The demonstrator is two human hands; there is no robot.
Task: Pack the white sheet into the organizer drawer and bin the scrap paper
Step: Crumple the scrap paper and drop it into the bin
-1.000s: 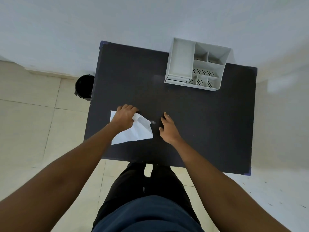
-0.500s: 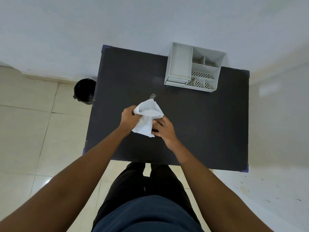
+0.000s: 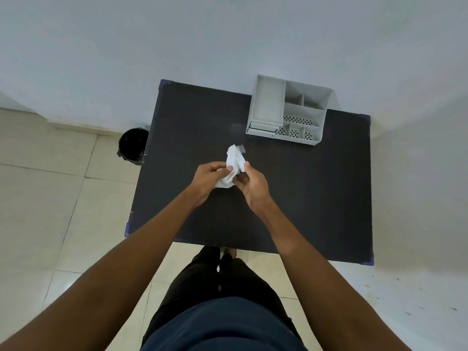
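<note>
A crumpled white paper [image 3: 234, 162] is held above the middle of the black table [image 3: 316, 193]. My left hand [image 3: 209, 177] grips its lower left part with thumb and fingers. My right hand [image 3: 253, 184] pinches its right side. The paper is bunched and creased, with its top sticking up past my fingers. A white desk organizer [image 3: 288, 114] with several compartments stands at the table's far edge, a low drawer at its front left. A black bin [image 3: 133, 145] stands on the floor beside the table's left edge.
A pale wall runs behind the table. Beige tiled floor lies to the left and in front. My legs stand close to the table's near edge.
The sheet lay flat on the table under my left hand a second ago. Both hands have since lifted it and squeezed it into a tighter crumple.
</note>
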